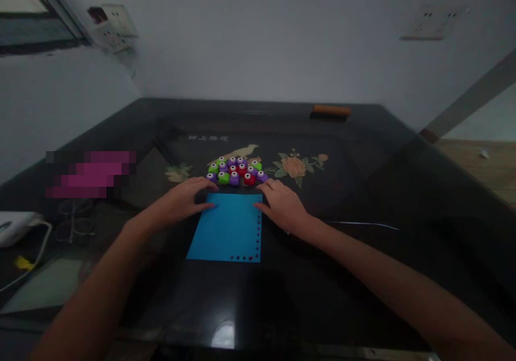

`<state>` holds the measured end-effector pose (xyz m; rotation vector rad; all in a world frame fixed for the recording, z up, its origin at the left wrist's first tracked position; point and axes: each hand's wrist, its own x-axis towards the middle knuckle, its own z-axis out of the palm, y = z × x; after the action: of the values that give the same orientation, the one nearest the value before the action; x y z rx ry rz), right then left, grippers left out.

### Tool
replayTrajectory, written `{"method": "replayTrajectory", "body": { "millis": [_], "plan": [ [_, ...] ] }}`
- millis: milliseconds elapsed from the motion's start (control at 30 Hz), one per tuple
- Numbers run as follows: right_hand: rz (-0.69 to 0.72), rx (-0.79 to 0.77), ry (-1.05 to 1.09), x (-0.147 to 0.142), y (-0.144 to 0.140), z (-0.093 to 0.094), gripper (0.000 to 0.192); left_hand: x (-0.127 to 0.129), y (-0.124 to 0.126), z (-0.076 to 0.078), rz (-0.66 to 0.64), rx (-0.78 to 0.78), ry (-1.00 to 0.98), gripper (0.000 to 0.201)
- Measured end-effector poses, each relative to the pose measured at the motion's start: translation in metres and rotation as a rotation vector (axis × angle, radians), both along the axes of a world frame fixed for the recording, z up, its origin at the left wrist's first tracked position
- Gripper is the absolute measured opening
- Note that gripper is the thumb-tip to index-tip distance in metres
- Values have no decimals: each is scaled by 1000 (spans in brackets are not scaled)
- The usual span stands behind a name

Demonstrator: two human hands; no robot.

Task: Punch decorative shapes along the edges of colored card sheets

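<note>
Resting flat on blue paper (228, 226): L hand (189, 199) & R hand (282, 202), fingers spread, gripping nothing | holes along right + bottom-right edges; other edges unpunched | punches (236, 170) untouched beyond.

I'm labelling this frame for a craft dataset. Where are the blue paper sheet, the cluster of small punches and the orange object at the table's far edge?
blue paper sheet (228, 229), head view, bare middle of the sheet.
cluster of small punches (236, 170), head view, centre of the group.
orange object (331, 110), head view, middle of its length.

Dim room, pale wall (258, 38) with sockets (433, 22), dark glossy table (382, 162), wooden floor (475, 162) at right.
</note>
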<state>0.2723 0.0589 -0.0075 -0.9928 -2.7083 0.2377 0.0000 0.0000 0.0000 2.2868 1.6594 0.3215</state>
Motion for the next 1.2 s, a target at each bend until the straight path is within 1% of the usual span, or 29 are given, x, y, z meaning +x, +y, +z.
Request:
{"method": "replayTrajectory", "body": {
  "millis": [133,333,533,667,800,933,1067,1200],
  "plan": [
    [-26,24,-49,-7,-3,-3,51,-3,1,-6,12,-50,-19,45],
    [-37,27,-53,-9,-7,-9,56,-7,5,-14,9,-76,-10,49],
    [-33,24,-73,-10,-5,-12,54,-8,7,-17,2,-83,-20,50],
    [-47,30,-87,-11,-1,-11,53,-7,7,-21,23,-66,-5,53],
    [-63,67,-116,-11,2,-12,54,-7,8,-27,34,-21,39,54],
    [-58,84,-134,-10,2,-12,54,-8,8,-30,6,26,53,53],
    [-54,88,-141,-10,1,-12,55,-8,7,-31,12,37,56,50],
    [-52,89,-121,-9,1,-10,53,-6,7,-28,23,26,52,50]
  ]
}}
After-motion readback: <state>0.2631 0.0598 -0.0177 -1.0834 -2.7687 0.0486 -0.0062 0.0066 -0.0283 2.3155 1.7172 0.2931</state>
